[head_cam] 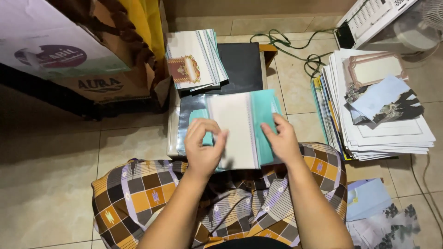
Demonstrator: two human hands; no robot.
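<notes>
Seated on a tiled floor [55,175], checked cloth [138,193] over the lap. Both hands on a teal-and-white card [240,129] lying over the knees and the near edge of a low board [171,133]. Left hand [203,147] curled, fingertips pinching the card's left flap, probably to keep it flat and square. Right hand [282,140] pressing the teal right flap with thumb and fingers, grasping its edge as if to fold or steady it. At the board's far edge, a fanned stack of finished cards [194,57] resting partly on a dark folder [242,67], kept within reach. On the floor to the right, a tall pile of printed sheets [383,133], topped by a pale blue envelope [380,99]; green cable [295,46] trailing beyond
</notes>
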